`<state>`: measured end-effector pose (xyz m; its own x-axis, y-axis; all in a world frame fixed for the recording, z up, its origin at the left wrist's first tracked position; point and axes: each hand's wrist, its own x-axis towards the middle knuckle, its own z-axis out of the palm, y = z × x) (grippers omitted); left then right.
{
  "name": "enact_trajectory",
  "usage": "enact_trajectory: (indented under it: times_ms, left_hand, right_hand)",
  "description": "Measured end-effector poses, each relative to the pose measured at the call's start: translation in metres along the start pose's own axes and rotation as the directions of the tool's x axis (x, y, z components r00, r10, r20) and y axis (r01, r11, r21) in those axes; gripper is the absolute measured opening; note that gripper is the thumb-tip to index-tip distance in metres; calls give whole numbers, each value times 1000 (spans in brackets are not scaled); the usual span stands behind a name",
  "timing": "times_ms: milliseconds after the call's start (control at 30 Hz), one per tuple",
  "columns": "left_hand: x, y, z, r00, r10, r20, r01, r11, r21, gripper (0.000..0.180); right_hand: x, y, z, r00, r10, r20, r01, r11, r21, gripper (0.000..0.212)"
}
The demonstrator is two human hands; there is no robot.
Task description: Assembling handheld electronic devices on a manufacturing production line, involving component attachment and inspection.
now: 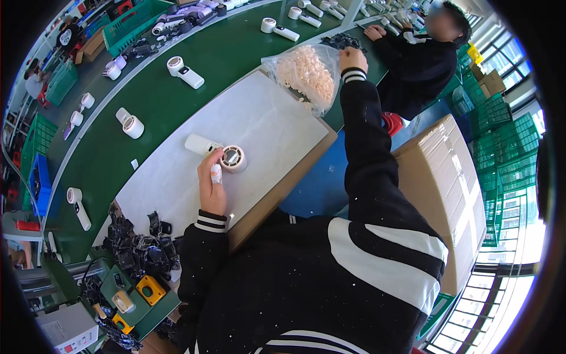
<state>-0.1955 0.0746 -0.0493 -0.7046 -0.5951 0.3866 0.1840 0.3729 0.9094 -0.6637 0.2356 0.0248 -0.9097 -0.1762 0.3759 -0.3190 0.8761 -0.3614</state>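
Observation:
A white handheld fan (234, 159) lies on the pale board, its round head toward me and its handle pointing to the far left. My left hand (212, 180) has its fingers curled against the fan where head and handle meet; white wrapping covers part of one finger. My right hand (352, 60) is stretched far out, its fingers curled over. It is beside a pile of small black parts (342, 41) and a clear plastic bag (325, 106) of small peach-coloured pieces (303, 71). Whatever its fingers hold is hidden.
More white fans (184, 72) lie along the green conveyor (159, 109) beyond the board (277, 133). Black parts (141, 245) are heaped at the board's left end, near a yellow switch box (150, 289). A large carton (439, 189) stands at right; a co-worker (421, 65) sits beyond.

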Motion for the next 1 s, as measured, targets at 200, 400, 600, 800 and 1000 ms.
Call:
enact_trajectory:
  times_ms: [200, 400, 600, 800, 1000]
  left_hand:
    - [1, 1, 1, 1000, 20, 21, -20, 1000, 10, 32]
    - [-2, -1, -1, 999, 14, 34, -15, 999, 31, 33]
    - [-3, -2, -1, 999, 19, 32, -21, 998, 62, 33]
    - [-1, -2, 0, 999, 39, 30, -40, 997, 60, 33]
    - [2, -2, 2, 998, 40, 41, -43, 997, 60, 33]
  right_hand:
    - [18, 36, 20, 992, 73, 102, -71, 997, -27, 22]
    - [-8, 32, -3, 992, 123, -12, -119, 977, 180, 19]
    - [-18, 26, -5, 987, 141, -81, -126, 978, 168, 19]
    - [-1, 17, 15, 978, -58, -201, 96, 979, 182, 23]
    - [28, 20, 25, 941, -11, 338, -54, 982, 181, 36]
